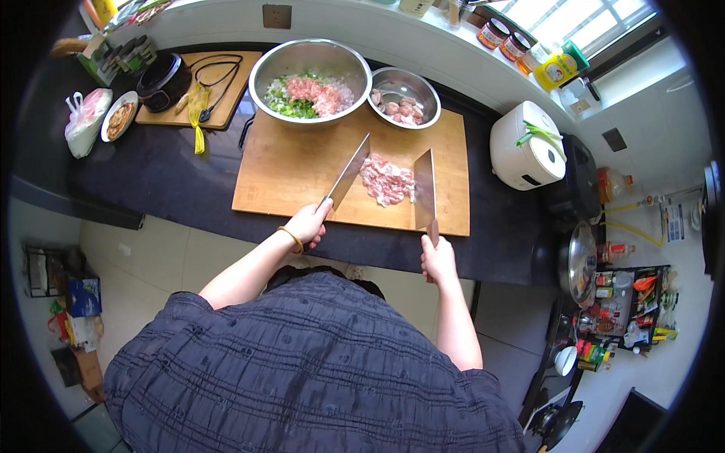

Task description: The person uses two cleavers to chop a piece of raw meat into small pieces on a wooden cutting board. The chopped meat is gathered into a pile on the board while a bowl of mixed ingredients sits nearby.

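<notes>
On the wooden cutting board (283, 177) lies a pile of chopped raw meat (387, 181). My left hand (307, 225) is closed round the handle of one cleaver (351, 172), its blade tilted along the pile's left side. A second cleaver (425, 189) is gripped in my right hand (439, 260), its blade beside the pile's right edge. Behind the pile, partly over the board, stands a large steel bowl (264, 84) with minced meat (321, 97) and chopped greens (291, 108). A smaller steel bowl (424, 87) next to it holds meat pieces (404, 112).
A white rice cooker (521, 151) with green onion on its lid stands right of the board. To the left are a second board (226, 94) with a black pot (163, 81) and cord, a plate (119, 117) and a plastic bag (87, 121). Jars (495, 34) line the sill.
</notes>
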A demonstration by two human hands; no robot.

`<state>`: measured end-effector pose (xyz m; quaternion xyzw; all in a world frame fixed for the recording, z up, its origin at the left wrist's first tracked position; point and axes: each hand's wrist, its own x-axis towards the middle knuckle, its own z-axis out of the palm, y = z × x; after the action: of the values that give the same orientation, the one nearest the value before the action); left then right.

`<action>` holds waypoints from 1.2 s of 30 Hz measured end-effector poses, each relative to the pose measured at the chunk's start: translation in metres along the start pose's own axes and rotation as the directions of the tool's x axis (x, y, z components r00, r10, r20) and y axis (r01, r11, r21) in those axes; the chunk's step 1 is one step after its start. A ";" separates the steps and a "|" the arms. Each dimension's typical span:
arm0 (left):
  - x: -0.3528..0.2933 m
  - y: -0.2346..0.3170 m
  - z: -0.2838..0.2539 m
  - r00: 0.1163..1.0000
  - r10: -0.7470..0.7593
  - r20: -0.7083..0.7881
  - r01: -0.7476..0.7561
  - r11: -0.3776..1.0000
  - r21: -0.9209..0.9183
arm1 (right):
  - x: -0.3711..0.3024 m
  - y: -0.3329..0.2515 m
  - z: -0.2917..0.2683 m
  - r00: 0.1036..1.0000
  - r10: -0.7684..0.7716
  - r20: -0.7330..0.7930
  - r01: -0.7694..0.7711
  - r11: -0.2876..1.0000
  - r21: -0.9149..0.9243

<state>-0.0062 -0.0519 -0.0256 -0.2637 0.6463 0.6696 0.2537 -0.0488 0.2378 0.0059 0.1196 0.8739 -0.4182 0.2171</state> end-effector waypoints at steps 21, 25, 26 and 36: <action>-0.001 -0.003 -0.007 0.999 0.028 0.019 -0.028 0.999 0.032 | 0.006 -0.017 0.005 0.998 -0.013 -0.066 0.017 0.997 0.070; -0.002 -0.002 -0.005 1.000 0.020 0.017 -0.021 0.999 0.029 | 0.012 0.011 0.028 0.972 -0.157 -0.175 0.129 0.978 -0.163; -0.003 -0.001 -0.004 1.000 0.021 0.014 -0.021 0.999 0.025 | 0.010 0.008 0.036 0.980 -0.127 -0.154 0.092 0.971 -0.220; -0.009 -0.002 -0.009 0.999 0.023 -0.033 -0.024 0.999 -0.030 | 0.016 0.009 0.024 0.979 -0.047 -0.196 0.020 0.990 -0.138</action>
<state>0.0023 -0.0604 -0.0212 -0.2708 0.6432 0.6780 0.2309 -0.0526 0.2253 -0.0217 0.1312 0.9195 -0.3474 0.1293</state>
